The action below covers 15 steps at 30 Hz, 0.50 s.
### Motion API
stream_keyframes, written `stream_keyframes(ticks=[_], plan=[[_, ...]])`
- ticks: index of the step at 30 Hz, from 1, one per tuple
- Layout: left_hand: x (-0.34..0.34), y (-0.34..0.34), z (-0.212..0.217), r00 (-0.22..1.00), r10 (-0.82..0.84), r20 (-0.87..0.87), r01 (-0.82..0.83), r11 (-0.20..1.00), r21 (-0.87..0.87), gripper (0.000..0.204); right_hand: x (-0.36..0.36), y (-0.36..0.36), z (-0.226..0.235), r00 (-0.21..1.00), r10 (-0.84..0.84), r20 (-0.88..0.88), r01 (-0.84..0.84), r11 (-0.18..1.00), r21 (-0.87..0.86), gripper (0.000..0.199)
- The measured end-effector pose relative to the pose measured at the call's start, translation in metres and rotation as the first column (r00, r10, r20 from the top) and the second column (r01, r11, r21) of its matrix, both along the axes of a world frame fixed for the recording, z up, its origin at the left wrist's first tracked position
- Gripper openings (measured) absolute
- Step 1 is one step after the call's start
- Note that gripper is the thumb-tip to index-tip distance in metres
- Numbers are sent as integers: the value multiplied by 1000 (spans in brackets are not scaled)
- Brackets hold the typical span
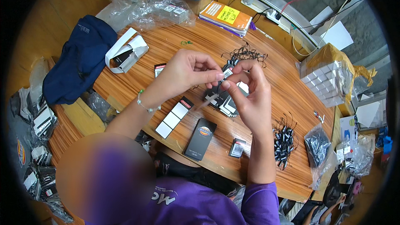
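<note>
Above the middle of a round wooden table (pixel 271 75), my left hand (pixel 185 73) and my right hand (pixel 246 96) meet fingertip to fingertip. Between them they pinch a small black-and-white hang tag (pixel 227 72). A thin pale strip (pixel 208 101) slants down from the right fingers. Right below the hands lies a stack of similar tags (pixel 225 104). Whether a string is in the fingers I cannot tell.
On the table lie a black card (pixel 200 138), a strip of white labels (pixel 174 117), a small tag (pixel 237 147), tangled black strings (pixel 246 53) and a pile of black fasteners (pixel 284 139). A navy cloth (pixel 79 60), clear bags (pixel 150 8), a notebook (pixel 226 16) and a wrapped box stack (pixel 327 81) ring the edges.
</note>
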State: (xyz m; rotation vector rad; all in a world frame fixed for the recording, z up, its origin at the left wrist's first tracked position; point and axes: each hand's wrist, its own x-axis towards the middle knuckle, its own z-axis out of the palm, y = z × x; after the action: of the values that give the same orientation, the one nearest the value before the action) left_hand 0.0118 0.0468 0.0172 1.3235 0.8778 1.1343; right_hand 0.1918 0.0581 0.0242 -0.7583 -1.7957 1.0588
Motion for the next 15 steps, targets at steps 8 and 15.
stream_keyframes(ticks=[8, 15], plan=[[-2, -3, -1, 969, -131, 208, 157, 982, -109, 14, 9, 8, 1, 972, 187, -145, -208, 967, -148, 15], [6, -3, 2, 996, 70, 60, -75, 993, 87, 14, 8, 14, -10, 975, 213, 65, -205, 973, -103, 18]])
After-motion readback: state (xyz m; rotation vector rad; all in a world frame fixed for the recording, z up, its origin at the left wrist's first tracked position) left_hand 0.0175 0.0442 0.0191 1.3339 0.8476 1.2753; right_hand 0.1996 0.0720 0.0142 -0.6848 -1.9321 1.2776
